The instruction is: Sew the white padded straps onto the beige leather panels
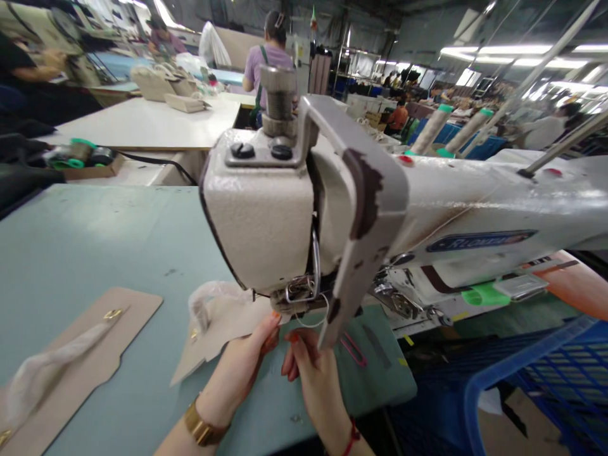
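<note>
Under the head of a white sewing machine (261, 221) lies a beige panel (232, 320) with a plastic-wrapped handle. My left hand (251, 354), with a gold band on the wrist, pinches the panel's near right edge close to the needle area. Just right of it, my right hand (308, 364) is closed with thumb and fingertips together, below the machine head. Whatever those fingertips hold is too small to make out. A white thread loop (311, 324) hangs above them. Another beige panel (90, 342) with a wrapped handle and gold fittings rests on the green table (156, 234) at the left.
Pink thread snips (353, 349) lie right of my right hand. A metal guard bar (370, 209) slants down in front of the machine. At the lower right stands a blue crate (479, 386) with scraps. Thread spools (430, 130) and people are behind.
</note>
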The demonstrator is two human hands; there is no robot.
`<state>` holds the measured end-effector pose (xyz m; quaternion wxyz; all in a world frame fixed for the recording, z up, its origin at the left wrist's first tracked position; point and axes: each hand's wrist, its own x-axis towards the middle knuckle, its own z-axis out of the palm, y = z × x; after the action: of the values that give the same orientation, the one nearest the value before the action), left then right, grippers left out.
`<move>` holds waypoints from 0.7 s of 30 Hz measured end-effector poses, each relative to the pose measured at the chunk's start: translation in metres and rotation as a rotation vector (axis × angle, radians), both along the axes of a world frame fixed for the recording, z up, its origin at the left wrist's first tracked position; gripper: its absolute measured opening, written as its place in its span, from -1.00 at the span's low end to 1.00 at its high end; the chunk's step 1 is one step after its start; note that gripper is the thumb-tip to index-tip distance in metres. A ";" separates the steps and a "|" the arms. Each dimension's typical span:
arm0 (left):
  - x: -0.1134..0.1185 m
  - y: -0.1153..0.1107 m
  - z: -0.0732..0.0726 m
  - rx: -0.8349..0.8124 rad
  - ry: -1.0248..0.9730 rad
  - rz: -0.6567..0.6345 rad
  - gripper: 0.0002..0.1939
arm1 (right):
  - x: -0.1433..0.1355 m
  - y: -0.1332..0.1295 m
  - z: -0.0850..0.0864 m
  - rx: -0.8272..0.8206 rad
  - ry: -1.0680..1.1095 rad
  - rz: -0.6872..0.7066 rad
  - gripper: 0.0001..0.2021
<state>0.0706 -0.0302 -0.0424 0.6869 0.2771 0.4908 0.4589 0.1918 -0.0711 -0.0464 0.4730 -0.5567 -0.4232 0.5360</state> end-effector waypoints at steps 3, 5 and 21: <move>0.001 0.001 -0.003 0.035 0.008 -0.035 -0.51 | 0.001 -0.007 -0.014 -0.029 -0.020 0.002 -0.64; 0.002 0.002 -0.005 0.055 -0.007 -0.023 -0.54 | 0.002 -0.010 -0.024 -0.053 -0.032 -0.002 -0.66; 0.004 0.003 -0.008 0.055 -0.213 -0.008 -0.68 | 0.002 -0.021 -0.045 -0.035 -0.193 0.069 -0.73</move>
<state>0.0751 -0.0276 -0.0499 0.7290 0.2474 0.4012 0.4965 0.1937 -0.0924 -0.0909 0.4014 -0.5991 -0.4762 0.5031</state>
